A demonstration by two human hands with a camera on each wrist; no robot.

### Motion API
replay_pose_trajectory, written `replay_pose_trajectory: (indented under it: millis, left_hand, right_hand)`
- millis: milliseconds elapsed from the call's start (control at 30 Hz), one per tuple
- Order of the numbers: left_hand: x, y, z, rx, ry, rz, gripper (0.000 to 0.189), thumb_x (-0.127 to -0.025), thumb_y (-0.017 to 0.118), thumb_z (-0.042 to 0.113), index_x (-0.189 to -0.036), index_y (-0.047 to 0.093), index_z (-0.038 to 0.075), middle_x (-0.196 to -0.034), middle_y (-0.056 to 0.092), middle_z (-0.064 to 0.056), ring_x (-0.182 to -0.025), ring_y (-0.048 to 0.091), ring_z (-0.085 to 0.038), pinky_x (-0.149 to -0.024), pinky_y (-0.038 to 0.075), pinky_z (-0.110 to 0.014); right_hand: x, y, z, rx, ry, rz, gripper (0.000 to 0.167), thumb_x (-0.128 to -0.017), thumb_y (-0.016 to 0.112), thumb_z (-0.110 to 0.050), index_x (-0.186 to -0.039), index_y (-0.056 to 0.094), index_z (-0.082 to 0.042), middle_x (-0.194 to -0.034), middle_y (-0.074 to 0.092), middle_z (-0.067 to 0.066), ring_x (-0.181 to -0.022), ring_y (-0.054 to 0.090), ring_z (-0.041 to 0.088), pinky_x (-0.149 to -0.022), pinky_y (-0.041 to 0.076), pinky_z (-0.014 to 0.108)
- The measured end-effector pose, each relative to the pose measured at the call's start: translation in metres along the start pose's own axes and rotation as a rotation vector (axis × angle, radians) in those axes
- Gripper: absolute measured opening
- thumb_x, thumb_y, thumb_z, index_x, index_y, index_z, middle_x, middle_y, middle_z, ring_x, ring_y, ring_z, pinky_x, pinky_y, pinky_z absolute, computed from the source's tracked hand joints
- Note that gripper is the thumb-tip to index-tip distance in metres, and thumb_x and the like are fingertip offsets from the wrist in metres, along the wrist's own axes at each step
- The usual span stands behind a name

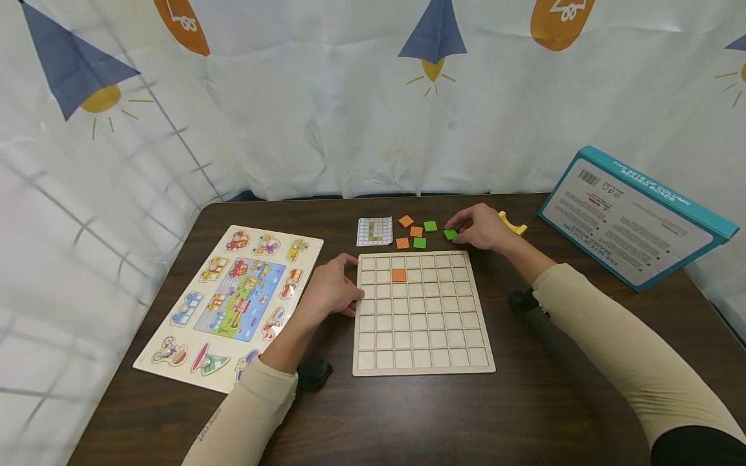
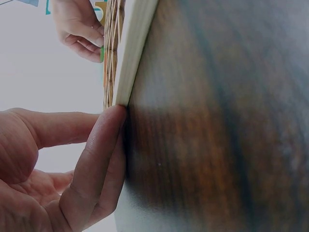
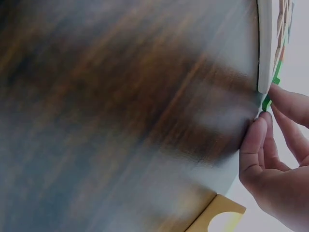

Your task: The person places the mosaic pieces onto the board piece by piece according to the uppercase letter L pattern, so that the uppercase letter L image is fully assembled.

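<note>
A pale wooden grid board (image 1: pixel 422 314) lies on the table, with one orange square tile (image 1: pixel 399 276) set in a cell near its top. My left hand (image 1: pixel 333 288) holds the board's left edge near the upper corner; in the left wrist view its fingertips (image 2: pixel 116 116) are against that edge. Beyond the board's far right corner, my right hand (image 1: pixel 480 228) pinches a green square tile (image 1: pixel 450 234), which shows edge-on in the right wrist view (image 3: pixel 267 101). Loose orange tiles (image 1: pixel 406 221) and green tiles (image 1: pixel 430 226) lie behind the board.
A small pattern card (image 1: pixel 375 232) lies left of the loose tiles. A vehicle picture puzzle (image 1: pixel 245 298) covers the left side. Right of my right hand is a yellow curved piece (image 1: pixel 513 223), and a teal box (image 1: pixel 635 220) stands tilted farther right.
</note>
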State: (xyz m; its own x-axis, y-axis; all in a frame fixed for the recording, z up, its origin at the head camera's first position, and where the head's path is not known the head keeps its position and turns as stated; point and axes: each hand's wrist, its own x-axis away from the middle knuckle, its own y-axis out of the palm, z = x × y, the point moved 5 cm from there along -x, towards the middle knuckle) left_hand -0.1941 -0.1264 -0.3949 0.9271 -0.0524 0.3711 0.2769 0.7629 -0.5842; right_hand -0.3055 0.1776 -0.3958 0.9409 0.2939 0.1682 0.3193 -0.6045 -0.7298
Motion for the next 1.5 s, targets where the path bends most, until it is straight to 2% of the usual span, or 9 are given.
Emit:
replay_pose_trajectory:
  millis: [400,867,1267,1500]
  left_hand:
    - [0.000,0.001,0.000,0.004,0.007,0.000,0.064,-0.088,0.074,-0.001,-0.147,0.049,0.005,-0.088,0.070,-0.017,-0.056,0.070,-0.020,-0.051,0.064,-0.034]
    - [-0.001,0.001,-0.001,0.014,0.012,-0.001,0.064,-0.088,0.074,-0.002,-0.147,0.050,0.005,-0.087,0.070,-0.017,-0.056,0.070,-0.020,-0.051,0.064,-0.035]
    - [0.000,0.001,-0.001,0.000,0.015,0.004,0.063,-0.088,0.074,-0.001,-0.146,0.050,0.005,-0.087,0.070,-0.017,-0.055,0.070,-0.019,-0.051,0.064,-0.034]
    - [0.000,0.000,-0.001,0.002,0.010,0.003,0.063,-0.088,0.074,-0.001,-0.146,0.050,0.005,-0.087,0.070,-0.017,-0.056,0.070,-0.019,-0.051,0.064,-0.034]
  right_hand:
    - [0.003,-0.001,-0.004,-0.036,-0.007,0.007,0.028,-0.095,0.074,-0.006,-0.122,0.075,-0.004,-0.119,0.072,0.019,-0.110,0.065,0.033,-0.095,0.057,0.047]
    - [0.014,0.003,-0.013,-0.105,-0.024,0.010,0.028,-0.094,0.075,-0.006,-0.121,0.076,-0.003,-0.114,0.071,0.018,-0.103,0.065,0.028,-0.080,0.058,0.032]
    - [0.022,0.012,-0.024,-0.154,-0.044,-0.013,0.029,-0.090,0.080,-0.009,-0.119,0.077,-0.006,-0.110,0.072,0.014,-0.099,0.065,0.026,-0.080,0.057,0.033]
    - [0.027,0.021,-0.030,-0.196,-0.067,-0.029,0.030,-0.089,0.081,-0.009,-0.119,0.076,-0.003,-0.114,0.071,0.018,-0.101,0.066,0.027,-0.083,0.057,0.032]
